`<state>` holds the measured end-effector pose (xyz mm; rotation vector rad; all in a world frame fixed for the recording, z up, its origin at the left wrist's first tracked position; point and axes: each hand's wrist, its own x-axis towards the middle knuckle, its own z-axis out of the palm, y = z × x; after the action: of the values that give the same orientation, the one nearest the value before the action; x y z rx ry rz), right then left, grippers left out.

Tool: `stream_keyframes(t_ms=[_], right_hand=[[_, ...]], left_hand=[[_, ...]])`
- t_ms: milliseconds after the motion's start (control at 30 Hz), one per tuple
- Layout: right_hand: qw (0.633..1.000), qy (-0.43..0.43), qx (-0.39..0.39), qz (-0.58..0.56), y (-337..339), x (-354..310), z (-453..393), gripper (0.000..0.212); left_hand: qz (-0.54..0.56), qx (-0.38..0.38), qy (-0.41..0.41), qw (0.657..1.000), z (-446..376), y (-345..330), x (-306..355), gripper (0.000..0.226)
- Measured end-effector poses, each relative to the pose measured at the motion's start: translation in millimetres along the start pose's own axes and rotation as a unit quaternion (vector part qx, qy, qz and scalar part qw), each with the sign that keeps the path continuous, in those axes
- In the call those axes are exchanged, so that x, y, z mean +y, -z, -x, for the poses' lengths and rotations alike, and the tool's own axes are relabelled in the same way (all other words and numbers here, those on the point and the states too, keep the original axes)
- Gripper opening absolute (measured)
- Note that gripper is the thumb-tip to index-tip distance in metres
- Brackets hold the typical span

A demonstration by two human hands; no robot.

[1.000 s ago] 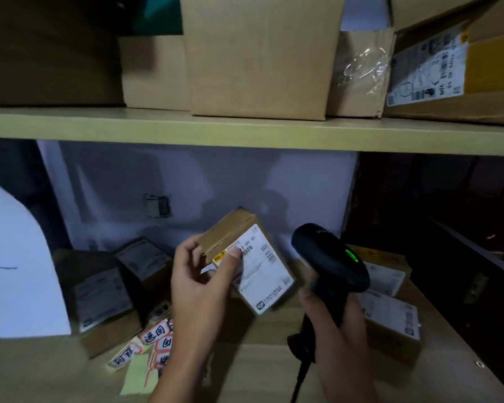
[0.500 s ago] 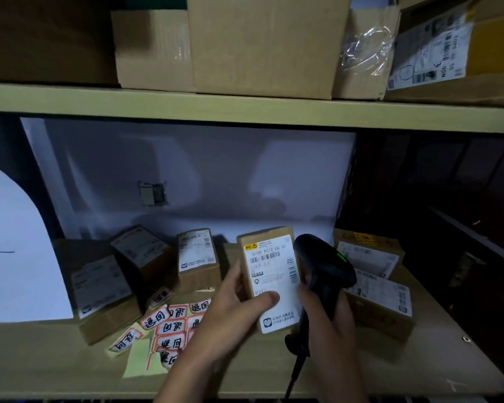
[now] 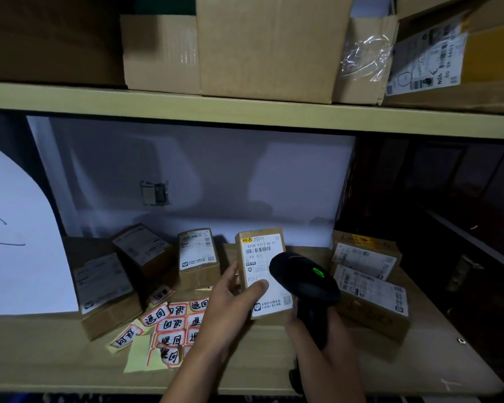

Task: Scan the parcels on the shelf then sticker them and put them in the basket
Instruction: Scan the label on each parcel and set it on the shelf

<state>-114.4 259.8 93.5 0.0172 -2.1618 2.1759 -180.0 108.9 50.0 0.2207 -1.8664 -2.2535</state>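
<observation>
My left hand [image 3: 233, 301] grips a small brown parcel [image 3: 258, 257] upright, thumb pressed on its white shipping label, which faces me. In my right hand [image 3: 323, 335] is a black barcode scanner [image 3: 303, 280] with a green light lit; its head sits right in front of the label's right side. Red-and-white stickers [image 3: 172, 324] lie in a loose heap on the lower shelf [image 3: 56, 359], left of my left hand. Other labelled parcels stand on the shelf: one behind the stickers [image 3: 197, 257], two on the left [image 3: 105, 289], [image 3: 143, 248], two on the right [image 3: 373, 298], [image 3: 364, 254]. No basket is in view.
An upper shelf board [image 3: 245, 112] crosses the view and carries several large cardboard boxes [image 3: 268, 45]. A white sheet [image 3: 18, 242] leans at the left. A white back wall [image 3: 216, 175] closes the lower shelf; the space to the right is dark.
My left hand has turned the parcel from tilted to upright and lowered it toward the shelf. The scanner has moved in close to the label. The camera has tilted down.
</observation>
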Motion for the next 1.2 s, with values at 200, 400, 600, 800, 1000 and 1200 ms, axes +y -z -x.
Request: stream_keyframes(t_ms=[200,400,600,800,1000,1200], right_hand=[[1.0,0.004,0.018,0.025,0,-3,4,0.017],[1.0,-0.008,0.022,0.021,-1,-1,4,0.025],[0.999,-0.028,0.03,-0.008,-5,2,-4,0.034],[0.998,-0.044,0.033,-0.029,-9,9,-9,0.038],[0.992,-0.07,0.083,-0.07,13,14,-17,0.042],[0.976,-0.022,0.201,-0.083,61,18,-34,0.045]], left_hand=[[-0.012,0.004,-0.002,1.0,0,0,2,0.044],[-0.014,0.02,-0.012,1.0,-3,2,2,0.046],[-0.113,0.091,-0.035,0.989,-11,13,1,0.036],[-0.334,0.121,-0.085,0.931,-22,5,-2,0.033],[-0.478,0.14,-0.184,0.847,-11,-19,4,0.042],[-0.399,-0.001,-0.202,0.894,-5,-86,7,0.036]])
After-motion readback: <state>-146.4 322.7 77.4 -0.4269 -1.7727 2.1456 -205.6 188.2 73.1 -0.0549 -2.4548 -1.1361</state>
